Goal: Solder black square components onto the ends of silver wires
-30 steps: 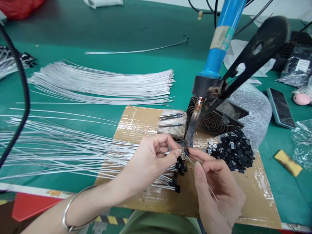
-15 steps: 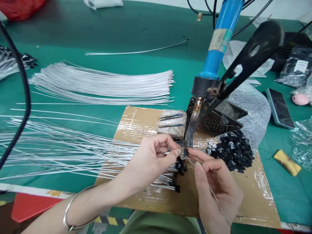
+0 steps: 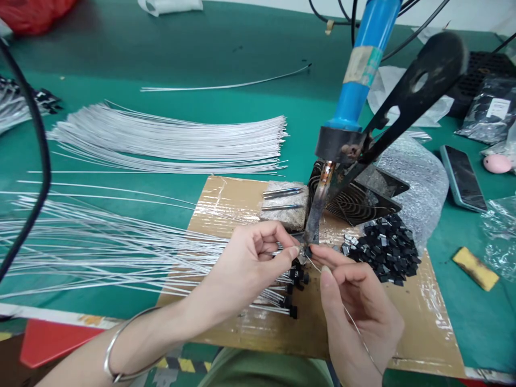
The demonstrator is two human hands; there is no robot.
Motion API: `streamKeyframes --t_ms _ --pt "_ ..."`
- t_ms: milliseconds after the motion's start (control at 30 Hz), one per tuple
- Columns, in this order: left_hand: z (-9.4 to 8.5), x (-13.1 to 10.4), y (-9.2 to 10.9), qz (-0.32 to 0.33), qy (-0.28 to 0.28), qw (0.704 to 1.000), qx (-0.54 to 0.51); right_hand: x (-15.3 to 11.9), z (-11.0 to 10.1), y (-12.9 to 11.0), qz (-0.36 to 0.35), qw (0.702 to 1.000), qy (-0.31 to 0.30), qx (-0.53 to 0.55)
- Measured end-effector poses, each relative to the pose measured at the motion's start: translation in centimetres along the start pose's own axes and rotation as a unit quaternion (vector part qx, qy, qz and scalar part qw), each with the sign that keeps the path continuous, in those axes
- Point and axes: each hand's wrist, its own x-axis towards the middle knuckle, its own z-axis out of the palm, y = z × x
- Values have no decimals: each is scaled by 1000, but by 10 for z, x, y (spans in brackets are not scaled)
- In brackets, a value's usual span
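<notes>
Under the tip of a blue-handled soldering iron [image 3: 350, 102], my left hand [image 3: 264, 258] pinches a thin white wire, mostly hidden by the fingers. My right hand [image 3: 358, 306] is closed on a thin strand of solder wire [image 3: 355, 325], which runs from the iron's tip down across the palm. One right fingertip touches a small black connector [image 3: 308, 251] at the wire's end. Just below lie finished-looking white wires with black connectors [image 3: 297, 277]. A heap of loose black connectors [image 3: 387, 250] sits right of the iron.
A brown cardboard sheet [image 3: 427, 333] covers the green table [image 3: 242, 32]. A bundle of white wires [image 3: 173, 137] lies at left, and a gritty block with spare tips [image 3: 282, 215] beside a black fan [image 3: 350, 201]. Further right are a phone [image 3: 463, 177] and a yellow sponge [image 3: 475, 269].
Both hands stay almost in place beneath the iron. My right thumb has shifted very slightly left along the solder wire.
</notes>
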Motion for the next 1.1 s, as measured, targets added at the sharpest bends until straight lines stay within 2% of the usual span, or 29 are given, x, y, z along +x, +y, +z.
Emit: streamKeyframes --t_ms 667,1100 --pt "1 -3 -5 -13 -5 999 38 -3 -4 3 19 1000 -2 -1" --pt "-5 -17 -31 38 -1 988 148 -11 -5 9 46 998 -12 30"
